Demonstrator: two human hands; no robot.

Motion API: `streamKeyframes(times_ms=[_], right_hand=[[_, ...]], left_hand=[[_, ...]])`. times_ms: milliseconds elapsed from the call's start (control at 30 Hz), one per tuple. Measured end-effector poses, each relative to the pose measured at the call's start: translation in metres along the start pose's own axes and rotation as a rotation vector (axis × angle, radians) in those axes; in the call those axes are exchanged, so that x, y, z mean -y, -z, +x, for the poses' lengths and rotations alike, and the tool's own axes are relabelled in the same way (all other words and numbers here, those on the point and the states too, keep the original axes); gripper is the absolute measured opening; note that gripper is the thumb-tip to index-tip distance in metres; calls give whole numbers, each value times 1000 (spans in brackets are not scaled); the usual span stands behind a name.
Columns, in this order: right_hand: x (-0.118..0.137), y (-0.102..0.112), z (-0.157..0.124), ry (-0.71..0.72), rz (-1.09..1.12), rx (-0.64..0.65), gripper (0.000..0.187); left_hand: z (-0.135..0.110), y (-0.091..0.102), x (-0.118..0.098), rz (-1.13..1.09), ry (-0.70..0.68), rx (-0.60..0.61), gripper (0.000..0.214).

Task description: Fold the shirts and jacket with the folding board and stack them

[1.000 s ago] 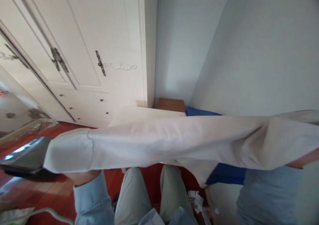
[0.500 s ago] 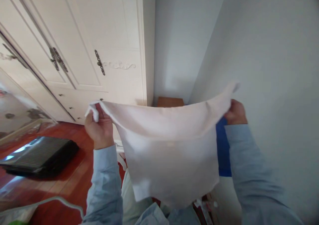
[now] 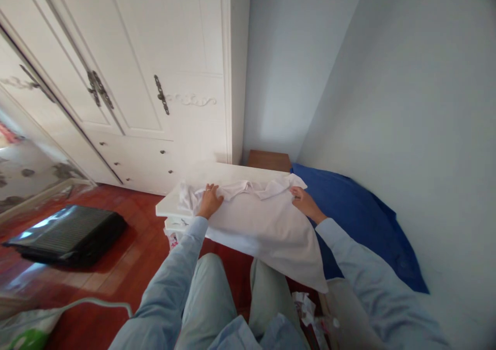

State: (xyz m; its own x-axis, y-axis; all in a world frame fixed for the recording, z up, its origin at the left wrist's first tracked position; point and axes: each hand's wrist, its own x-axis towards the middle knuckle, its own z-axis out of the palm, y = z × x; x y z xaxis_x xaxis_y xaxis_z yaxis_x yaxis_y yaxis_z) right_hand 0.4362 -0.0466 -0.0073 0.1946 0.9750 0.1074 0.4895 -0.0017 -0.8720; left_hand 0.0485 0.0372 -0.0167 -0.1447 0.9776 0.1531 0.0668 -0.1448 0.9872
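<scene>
A pale white cloth lies over the top of a low white stand, its front part hanging down over the edge above my knees. Along the far edge the fabric is bunched in folds. My left hand grips it near its left end, fingers bent onto the folds. At the right end my right hand pinches the fabric close to a raised corner. Whether the cloth is a garment I cannot tell for sure.
A blue cloth spreads beside the stand, against the grey wall. Behind stand a brown wooden box and a white wardrobe. On the red wooden floor at left lie a black ribbed case and a white cable.
Both hands have come down and closer together, bringing the cloth from stretched out in the air onto the stand. The stand and the blue cloth now show.
</scene>
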Motion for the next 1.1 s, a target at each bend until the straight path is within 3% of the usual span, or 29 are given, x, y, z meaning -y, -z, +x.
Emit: streamKeyframes(times_ms=[133, 233, 367, 467, 533, 633, 733, 900, 1000, 1100], right_hand=[[10, -5, 26, 254, -486, 119, 72], [18, -21, 43, 406, -667, 279, 75], [24, -53, 58, 433, -731, 343, 53], [24, -69, 61, 411, -715, 295, 27], [25, -68, 60, 394, -704, 231, 24], [30, -49, 52, 366, -682, 100, 32], [46, -14, 35, 420, -571, -106, 39], [106, 51, -15, 621, -417, -439, 48], [142, 85, -38, 666, -471, -518, 48], [160, 107, -31, 640, -606, -539, 48]], left_hand=[[9, 16, 6, 274, -99, 207, 41], [15, 30, 11, 329, -165, 306, 36], [19, 38, 14, 291, -236, 225, 22], [17, 38, 11, 264, -206, 129, 18], [15, 38, 6, 281, -220, 50, 13], [11, 40, -8, 395, -294, -115, 11], [8, 43, -32, 483, -350, -285, 9], [0, 44, -88, 469, -625, -535, 5], [2, 44, -122, 514, -743, -590, 12], [23, 38, -148, 688, -791, -526, 21]])
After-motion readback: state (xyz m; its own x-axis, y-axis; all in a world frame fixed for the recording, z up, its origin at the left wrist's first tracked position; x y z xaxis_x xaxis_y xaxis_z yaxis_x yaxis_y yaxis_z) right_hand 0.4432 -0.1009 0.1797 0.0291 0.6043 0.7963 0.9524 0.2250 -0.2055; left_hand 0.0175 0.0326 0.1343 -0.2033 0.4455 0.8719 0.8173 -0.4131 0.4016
